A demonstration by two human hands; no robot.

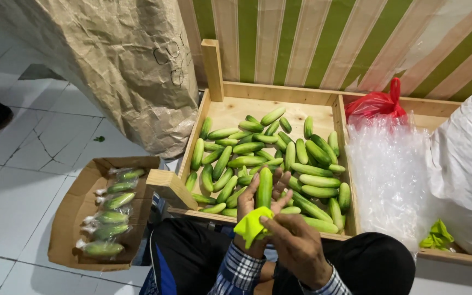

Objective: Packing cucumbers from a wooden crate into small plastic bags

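Cucumber (264, 188) stood upright in your left hand (252, 205), fingers closed around its lower half, directly above the near edge of the wooden crate (279, 94) holding the loose cucumbers (269, 155). Your right hand (297, 243) was closed in a pinch on the yellow cloth (251, 225), pressed against the base of that cucumber; the two hands were together, touching at the cloth.

Judgement on method: wiping appeared to be in hand. You did well to hold the cucumber clear of the pile. A sound pass would wrap the cloth fully round the skin and draw it end to end while turning the cucumber in the left hand, with light pressure to avoid bruising.

Bagged cucumbers (107, 216) lay in a row in the cardboard tray (64, 229) on the floor to your left. A stack of clear plastic bags (389, 175) sat in the crate's right compartment, within reach.
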